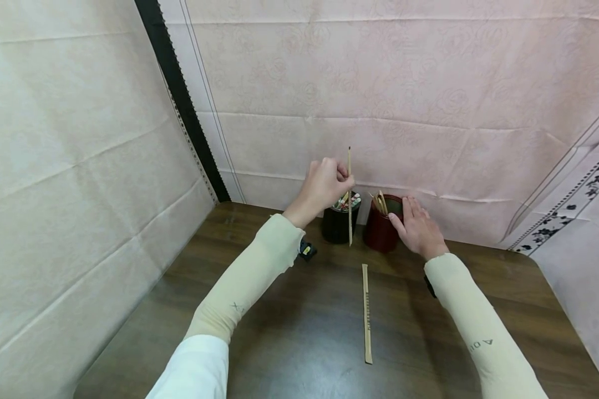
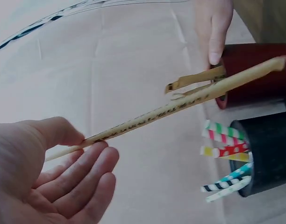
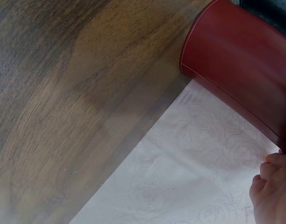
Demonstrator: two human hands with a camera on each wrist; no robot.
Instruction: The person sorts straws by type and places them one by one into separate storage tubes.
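Observation:
My left hand (image 1: pixel 328 182) pinches a thin, tan paper-wrapped stick (image 2: pixel 152 113) between thumb and forefinger, with the other fingers loosely bent beneath. Printed letters run along its wrapper. In the head view the stick stands upright, overlapping the front of a black cup (image 1: pixel 335 227). Several patterned paper straws (image 2: pixel 227 151) fill that cup. To its right is a dark red cup (image 1: pixel 379 233) holding several tan wrapped sticks (image 2: pixel 194 80). My right hand (image 1: pixel 421 231) rests at the red cup's right rim, fingers extended and thumb against the near side.
Another printed paper-wrapped stick (image 1: pixel 366 313) lies lengthwise on the brown wooden table (image 1: pixel 299 343), nearer than the cups. Pale patterned cloth (image 1: pixel 379 83) hangs close behind both cups. More cloth (image 1: pixel 70 166) borders the table's left side.

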